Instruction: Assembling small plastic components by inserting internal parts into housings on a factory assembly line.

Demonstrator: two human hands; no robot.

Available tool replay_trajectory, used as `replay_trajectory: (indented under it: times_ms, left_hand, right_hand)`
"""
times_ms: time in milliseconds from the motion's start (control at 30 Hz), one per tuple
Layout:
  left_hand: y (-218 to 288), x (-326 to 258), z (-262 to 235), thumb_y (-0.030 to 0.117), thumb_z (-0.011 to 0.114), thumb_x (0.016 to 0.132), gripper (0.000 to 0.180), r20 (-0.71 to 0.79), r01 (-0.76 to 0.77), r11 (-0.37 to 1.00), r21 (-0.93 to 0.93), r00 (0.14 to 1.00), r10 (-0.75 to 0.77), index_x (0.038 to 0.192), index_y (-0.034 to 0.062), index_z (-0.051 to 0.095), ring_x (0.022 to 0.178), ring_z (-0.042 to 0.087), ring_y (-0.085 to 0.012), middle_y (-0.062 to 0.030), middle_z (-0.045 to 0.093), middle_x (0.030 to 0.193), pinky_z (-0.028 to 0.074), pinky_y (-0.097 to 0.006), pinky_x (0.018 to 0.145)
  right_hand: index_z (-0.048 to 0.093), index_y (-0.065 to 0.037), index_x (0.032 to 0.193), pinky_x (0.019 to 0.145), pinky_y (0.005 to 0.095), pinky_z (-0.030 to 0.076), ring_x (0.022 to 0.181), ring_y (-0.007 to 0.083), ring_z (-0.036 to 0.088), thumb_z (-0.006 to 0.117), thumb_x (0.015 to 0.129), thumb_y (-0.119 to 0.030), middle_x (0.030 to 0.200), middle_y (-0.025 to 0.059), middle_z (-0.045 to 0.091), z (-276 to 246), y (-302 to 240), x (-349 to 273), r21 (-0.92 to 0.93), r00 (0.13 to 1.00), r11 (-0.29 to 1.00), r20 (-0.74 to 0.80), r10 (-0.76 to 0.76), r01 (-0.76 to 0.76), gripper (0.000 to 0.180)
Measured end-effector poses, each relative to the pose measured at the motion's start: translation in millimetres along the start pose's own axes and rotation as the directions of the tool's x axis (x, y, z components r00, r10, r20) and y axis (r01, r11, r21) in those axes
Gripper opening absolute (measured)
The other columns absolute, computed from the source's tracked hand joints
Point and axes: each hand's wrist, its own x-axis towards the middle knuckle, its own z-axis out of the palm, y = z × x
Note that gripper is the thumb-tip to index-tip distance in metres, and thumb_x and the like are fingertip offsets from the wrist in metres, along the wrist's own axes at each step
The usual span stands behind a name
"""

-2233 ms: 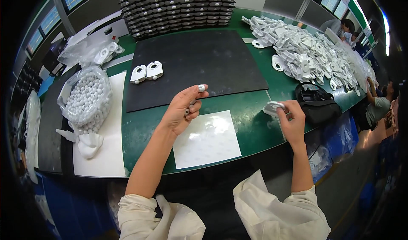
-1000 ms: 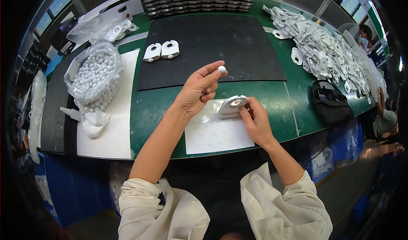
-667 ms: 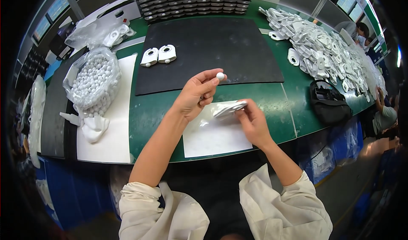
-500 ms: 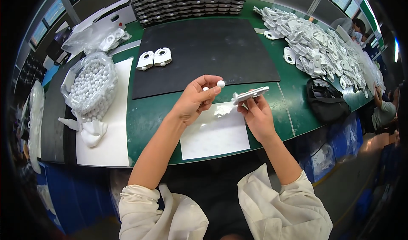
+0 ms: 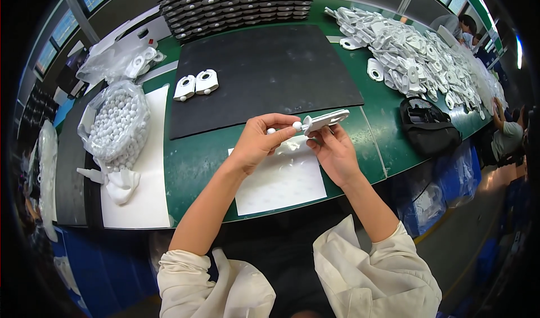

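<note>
- Your left hand (image 5: 253, 144) reaches in from the lower left to the centre of the frame, thumb and forefinger pinched on one white ball (image 5: 297, 126); a second ball (image 5: 271, 131) sits among your curled fingers.
- Your right hand (image 5: 339, 157), right of centre, is raised from the lower right, thumb and fingers closed around one flat white part (image 5: 328, 120), held nearly edge-on, its left end at the pinched ball; you cannot tell whether they are joined.
- Two white holed parts (image 5: 206, 81) lie side by side on one black mat (image 5: 270, 73), left of centre, each with one ball at its lower end.
- One bag of balls (image 5: 117, 124) stands at left and one heap of parts (image 5: 413, 59) at upper right, both too crowded to count.
</note>
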Motion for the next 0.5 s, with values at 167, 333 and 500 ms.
replay_trajectory:
  times_ms: [167, 333, 500]
  left_hand:
    - [1.9, -0.3, 0.1, 0.012, 0.069, 0.076, 0.023, -0.009, 0.004, 0.999, 0.043, 1.000, -0.004, 0.097, 0.0043, 0.065, 0.054, 0.039, -0.0024, 0.0009, 0.058, 0.076, 0.028, -0.018, 0.046]
    - [-3.6, 1.2, 0.3, 0.006, 0.075, 0.067, 0.029, 0.012, -0.055, 0.996, 0.071, 0.998, 0.054, 0.095, 0.0038, 0.065, 0.057, 0.041, -0.0019, 0.0028, 0.056, 0.071, 0.032, -0.017, 0.050]
    - [-1.0, 1.1, -1.0, 0.003, 0.079, 0.060, 0.040, 0.140, -0.110, 0.983, 0.150, 0.986, 0.089, 0.096, 0.0037, 0.064, 0.057, 0.039, -0.0013, 0.0071, 0.047, 0.062, 0.032, -0.017, 0.054]
  right_hand:
    - [0.049, -0.009, 0.111, 0.084, 0.0299, 0.043, 0.095, 0.0130, 0.053, 0.046, 0.094, -0.016, 0.105, 0.0028, 0.055, 5.2, -2.2, -2.0, -0.017, 1.000, 1.000, -0.015, -0.010, 0.010, 0.018]
    - [0.049, -0.009, 0.111, 0.078, 0.0266, 0.043, 0.087, 0.0099, 0.053, 0.046, 0.094, -0.016, 0.098, 0.0011, 0.055, 7.7, -4.5, -2.5, -0.036, 1.000, 0.999, -0.009, 0.021, -0.021, 0.019]
    - [0.049, -0.007, 0.112, 0.067, 0.0212, 0.042, 0.073, 0.0056, 0.048, 0.050, 0.093, -0.020, 0.087, -0.0015, 0.054, 7.0, -8.0, -5.1, -0.048, 0.984, 0.989, 0.103, 0.145, -0.141, 0.023]
